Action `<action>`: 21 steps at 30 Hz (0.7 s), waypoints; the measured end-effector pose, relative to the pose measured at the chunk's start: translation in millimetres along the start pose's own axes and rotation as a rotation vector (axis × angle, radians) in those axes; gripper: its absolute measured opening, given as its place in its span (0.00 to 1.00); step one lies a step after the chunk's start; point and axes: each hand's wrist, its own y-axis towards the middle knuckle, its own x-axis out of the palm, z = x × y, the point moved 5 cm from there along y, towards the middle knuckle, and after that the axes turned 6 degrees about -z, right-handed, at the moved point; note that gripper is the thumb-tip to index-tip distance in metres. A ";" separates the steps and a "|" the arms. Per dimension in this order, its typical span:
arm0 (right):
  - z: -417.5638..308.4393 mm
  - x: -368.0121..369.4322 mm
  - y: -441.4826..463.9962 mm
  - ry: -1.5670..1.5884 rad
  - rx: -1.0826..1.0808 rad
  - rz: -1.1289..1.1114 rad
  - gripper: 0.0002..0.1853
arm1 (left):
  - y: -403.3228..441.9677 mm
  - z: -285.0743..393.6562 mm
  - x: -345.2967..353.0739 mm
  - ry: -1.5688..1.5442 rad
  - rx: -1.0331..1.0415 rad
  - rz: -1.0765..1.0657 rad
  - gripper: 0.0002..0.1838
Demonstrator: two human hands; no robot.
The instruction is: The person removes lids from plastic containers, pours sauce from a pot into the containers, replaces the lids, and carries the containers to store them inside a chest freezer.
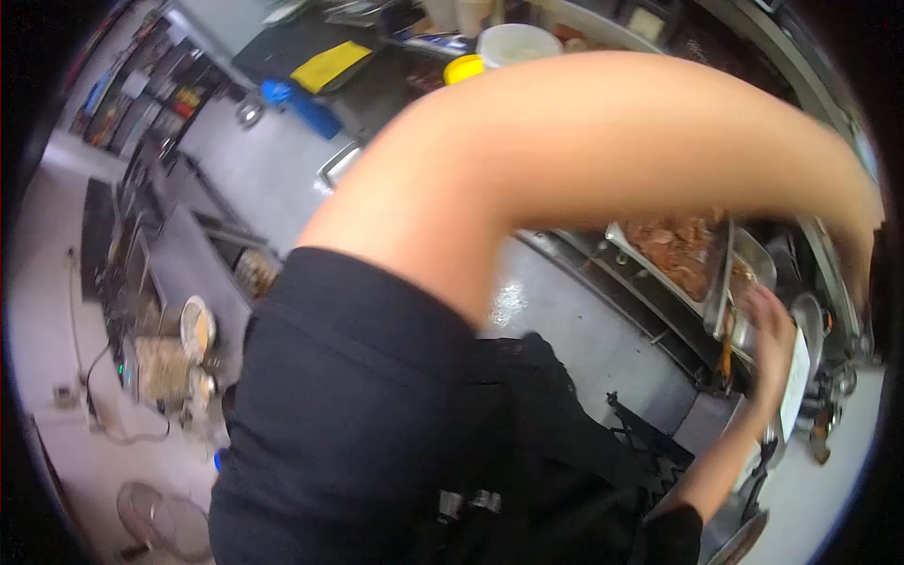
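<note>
My left arm [612, 141] arches large across the upper view from a black sleeve. It ends at the far right edge, where my left hand [861, 268] is dark and blurred, its fingers not discernible. My right hand [774, 339] reaches up from the lower right with its fingers stretched out, slightly blurred. The fingertips are over or beside a metal bowl [753, 256]. Left of it sits a metal tray [718, 292] of brown sliced food that looks like meat [673, 252]. A white plate-like thing [797, 386] lies close beside my right hand; contact cannot be told.
Round metal lids or pans [808, 325] stand right of the bowl. Shelving [621, 292] runs below the tray. At the back are a white tub [518, 43] and a yellow cloth [330, 66]. A counter with bowls [198, 330] stands at left, above a grey floor [250, 179].
</note>
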 end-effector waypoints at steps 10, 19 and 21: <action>39.5 291.6 320.7 1.035 0.289 -0.125 0.15 | -281.3 -148.5 14.1 -0.415 -0.943 0.770 0.12; 46.7 334.3 407.4 0.071 0.370 0.049 0.17 | -388.1 -186.9 135.1 -0.901 -1.548 0.791 0.12; 50.2 339.2 409.9 0.107 0.470 0.137 0.14 | -401.2 -189.9 151.4 -0.967 -1.581 0.777 0.12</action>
